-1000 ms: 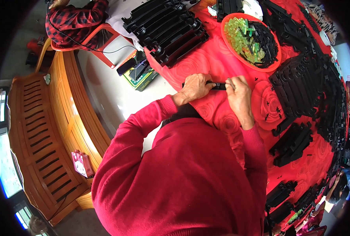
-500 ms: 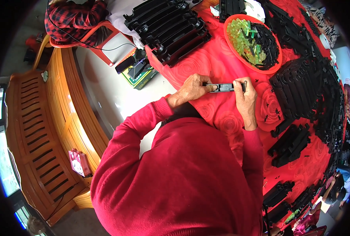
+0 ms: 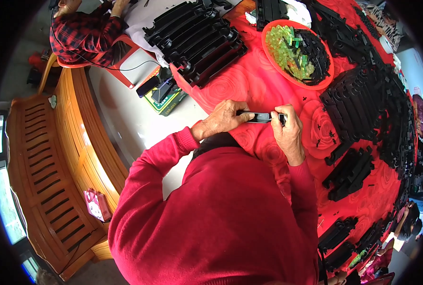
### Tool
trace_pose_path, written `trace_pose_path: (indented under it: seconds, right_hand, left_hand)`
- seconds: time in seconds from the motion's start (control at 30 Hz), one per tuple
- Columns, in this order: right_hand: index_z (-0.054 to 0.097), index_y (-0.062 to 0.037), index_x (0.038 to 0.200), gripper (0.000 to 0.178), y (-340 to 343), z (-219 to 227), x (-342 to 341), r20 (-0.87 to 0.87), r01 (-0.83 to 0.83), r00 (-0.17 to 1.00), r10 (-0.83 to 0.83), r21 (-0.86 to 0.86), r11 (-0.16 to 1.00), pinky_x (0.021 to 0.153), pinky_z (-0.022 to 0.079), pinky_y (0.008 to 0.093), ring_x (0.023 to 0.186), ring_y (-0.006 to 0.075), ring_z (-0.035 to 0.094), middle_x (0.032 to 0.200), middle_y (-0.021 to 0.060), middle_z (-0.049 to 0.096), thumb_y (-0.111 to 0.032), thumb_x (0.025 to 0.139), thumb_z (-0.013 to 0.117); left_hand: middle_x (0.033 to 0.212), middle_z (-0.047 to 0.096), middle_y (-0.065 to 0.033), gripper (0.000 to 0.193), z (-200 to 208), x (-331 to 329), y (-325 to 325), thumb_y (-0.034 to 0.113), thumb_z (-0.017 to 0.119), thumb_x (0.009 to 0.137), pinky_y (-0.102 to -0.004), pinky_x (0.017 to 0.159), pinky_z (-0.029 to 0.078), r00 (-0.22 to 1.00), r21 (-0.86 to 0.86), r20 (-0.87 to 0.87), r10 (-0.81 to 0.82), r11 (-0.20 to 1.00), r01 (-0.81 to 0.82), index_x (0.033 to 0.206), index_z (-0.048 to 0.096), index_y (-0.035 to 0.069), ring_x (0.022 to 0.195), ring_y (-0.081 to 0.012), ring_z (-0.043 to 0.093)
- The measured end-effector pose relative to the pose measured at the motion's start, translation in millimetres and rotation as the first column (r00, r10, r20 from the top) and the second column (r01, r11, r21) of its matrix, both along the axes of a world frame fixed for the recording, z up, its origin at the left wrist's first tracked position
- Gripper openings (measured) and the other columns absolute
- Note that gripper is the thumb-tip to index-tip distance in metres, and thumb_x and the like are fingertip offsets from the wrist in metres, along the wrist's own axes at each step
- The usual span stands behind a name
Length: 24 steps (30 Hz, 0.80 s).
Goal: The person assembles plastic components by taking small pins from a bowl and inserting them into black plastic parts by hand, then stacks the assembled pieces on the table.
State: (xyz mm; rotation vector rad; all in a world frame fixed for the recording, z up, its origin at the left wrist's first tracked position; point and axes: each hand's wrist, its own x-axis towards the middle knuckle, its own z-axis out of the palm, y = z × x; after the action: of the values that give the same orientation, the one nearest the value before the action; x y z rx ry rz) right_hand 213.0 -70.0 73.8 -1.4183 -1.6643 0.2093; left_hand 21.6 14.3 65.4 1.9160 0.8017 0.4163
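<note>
Between my two hands I hold a narrow black plastic part level above the red tablecloth. My left hand grips its left end, thumb lying along the top. At the other end my right hand pinches the part between thumb and bent fingers. What the part belongs to cannot be made out. Beyond my hands stands a red oval basin with small yellow-green clear pieces on its left side and small black pieces on its right.
Long black plastic housings lie in a row at the far left. More black housings are stacked to the right. A person in a checked shirt sits at the upper left, near a green box. A wooden bench stands left.
Both hands and the black part have shifted slightly nearer and to the left. The whole view has moved a little. The seated person's hand now shows at the top.
</note>
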Motion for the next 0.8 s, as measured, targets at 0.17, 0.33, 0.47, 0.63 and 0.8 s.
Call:
trace_pose_path:
  seconds: [0.17,0.33,0.47,0.63,0.8]
  right_hand:
    - [0.048,-0.0018,0.092,0.02,-2.8,1.9,-2.6,0.012,-0.01,1.0,0.009,0.041,0.999,0.051,0.046,0.0361,0.06,0.0284,0.057,0.077,0.0138,0.053,-0.002,0.079,0.064]
    - [0.048,-0.0025,0.092,0.022,-6.2,7.2,-6.4,0.078,-0.04,0.996,0.033,0.091,0.995,0.048,0.045,0.0359,0.057,0.0273,0.056,0.076,0.0128,0.052,-0.002,0.078,0.065]
    - [0.049,-0.0026,0.092,0.022,-8.8,4.1,-6.5,0.097,-0.061,0.994,0.051,0.101,0.993,0.047,0.045,0.0355,0.056,0.0264,0.056,0.076,0.0124,0.053,-0.002,0.077,0.065]
    - [0.049,-0.0023,0.092,0.024,-11.6,6.7,-9.5,0.147,-0.087,0.987,0.067,0.138,0.987,0.047,0.046,0.0349,0.057,0.025,0.058,0.078,0.0119,0.054,0.0,0.076,0.067]
    - [0.05,-0.0022,0.092,0.024,-11.2,9.5,-8.4,0.14,-0.096,0.987,0.079,0.124,0.988,0.047,0.046,0.0347,0.058,0.0251,0.058,0.078,0.0118,0.054,0.0,0.076,0.066]
  left_hand:
    - [0.061,0.052,-0.0075,0.023,-5.8,-2.4,-4.8,0.023,0.064,0.085,-0.0314,0.054,0.04,1.0,0.018,0.016,-0.002,1.0,0.002,0.085,0.061,0.0,0.057,-0.0126,0.048]
    - [0.063,0.054,-0.0062,0.023,-1.5,-5.6,-6.3,0.022,0.065,0.084,-0.0305,0.055,0.041,0.999,0.063,-0.039,-0.006,0.998,0.008,0.086,0.061,0.0,0.06,-0.011,0.049]
    - [0.067,0.056,-0.0049,0.019,-3.9,-6.2,-8.0,0.016,0.066,0.083,-0.029,0.058,0.042,1.0,-0.066,-0.02,-0.018,0.998,0.016,0.09,0.062,0.0,0.065,-0.0092,0.05]
    - [0.065,0.061,-0.0118,0.023,-10.3,-6.9,-13.3,0.024,0.069,0.079,-0.0354,0.057,0.046,0.999,-0.092,0.032,0.041,0.995,-0.038,0.087,0.063,0.003,0.059,-0.0234,0.059]
    - [0.065,0.06,-0.0119,0.024,-10.5,-6.1,-16.5,0.024,0.069,0.079,-0.0359,0.057,0.046,0.994,-0.072,0.075,0.075,0.995,-0.07,0.086,0.063,0.003,0.061,-0.024,0.06]
